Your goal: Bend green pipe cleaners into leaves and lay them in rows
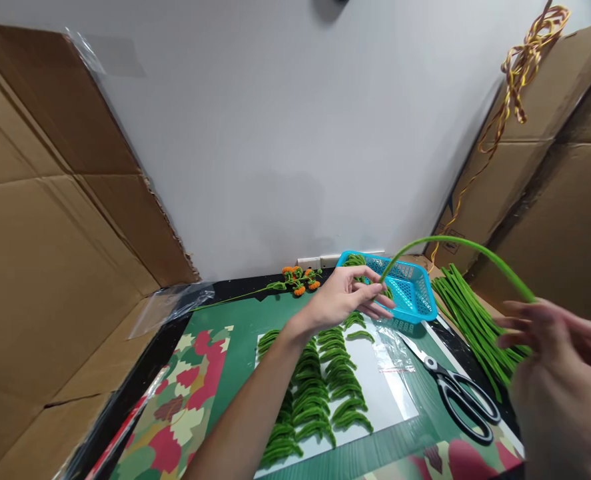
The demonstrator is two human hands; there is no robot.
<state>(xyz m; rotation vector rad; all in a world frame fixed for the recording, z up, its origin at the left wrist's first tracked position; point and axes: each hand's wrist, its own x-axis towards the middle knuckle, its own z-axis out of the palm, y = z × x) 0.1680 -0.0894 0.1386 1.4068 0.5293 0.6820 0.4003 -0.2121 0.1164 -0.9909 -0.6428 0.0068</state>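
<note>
A long green pipe cleaner (452,239) arches between my two hands. Its left end is pinched between the thumb and fingers of my left hand (352,293), which is above the white sheet and in front of the blue basket. My right hand (565,373), a little blurred, grips the other end at the far right. Below my left arm, several short curved green pipe cleaner pieces (342,373) lie in columns on a white sheet (388,400). Black-handled scissors (462,393) rest on the green mat between the sheet and my right hand.
A blue plastic basket (415,307) holding green pieces stands by the wall. Beside it lies a bundle of long green pipe cleaners (475,320). An orange-flowered stem (300,280) lies at the back. Cardboard panels (50,167) flank the table; a coiled cord (525,63) hangs right.
</note>
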